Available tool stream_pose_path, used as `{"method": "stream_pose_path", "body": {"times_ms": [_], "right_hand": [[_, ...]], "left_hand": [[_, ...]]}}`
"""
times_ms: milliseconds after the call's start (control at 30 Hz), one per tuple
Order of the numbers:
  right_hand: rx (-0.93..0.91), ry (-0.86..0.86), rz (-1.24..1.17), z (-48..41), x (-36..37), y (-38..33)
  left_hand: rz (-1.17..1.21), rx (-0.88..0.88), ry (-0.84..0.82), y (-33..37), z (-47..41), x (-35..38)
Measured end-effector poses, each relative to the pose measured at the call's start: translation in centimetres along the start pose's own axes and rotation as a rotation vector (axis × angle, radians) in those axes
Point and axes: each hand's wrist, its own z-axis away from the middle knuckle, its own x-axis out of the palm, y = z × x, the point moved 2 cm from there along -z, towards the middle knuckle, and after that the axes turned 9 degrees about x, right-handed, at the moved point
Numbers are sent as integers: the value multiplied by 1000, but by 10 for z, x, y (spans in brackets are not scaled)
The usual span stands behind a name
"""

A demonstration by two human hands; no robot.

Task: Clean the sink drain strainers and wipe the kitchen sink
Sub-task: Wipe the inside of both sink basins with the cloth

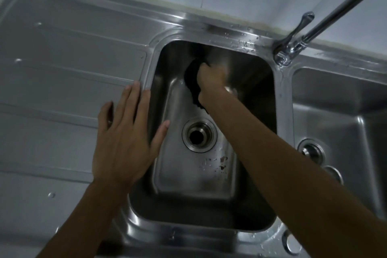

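Observation:
A stainless steel sink basin (pixel 188 182) fills the middle of the view. My right hand (pixel 211 78) reaches deep into it and is shut on a dark cloth (pixel 191 78), pressed against the basin's far wall. The hand is blurred. My left hand (pixel 125 138) lies flat and open on the basin's left rim, fingers spread, thumb over the edge. The drain hole (pixel 199 135) in the basin floor is open, with no strainer in it. Water drops and specks (pixel 222 162) sit just in front of the drain.
A ribbed steel draining board (pixel 62 73) spreads to the left. A second basin (pixel 343 123) with its own drain fitting (pixel 312 151) lies to the right. The chrome tap base (pixel 282 54) stands between the basins, its spout (pixel 343 6) reaching up right. White wall behind.

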Motion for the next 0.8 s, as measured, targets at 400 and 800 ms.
{"method": "stream_pose_path", "body": {"times_ms": [400,800], "right_hand": [[-1514,80,2315,-80,-43,42],[-374,-94,1800,19,-118,152]], "left_hand": [[13,1,37,-3,-1,0],[14,-9,-1,3,-1,-7]]}}
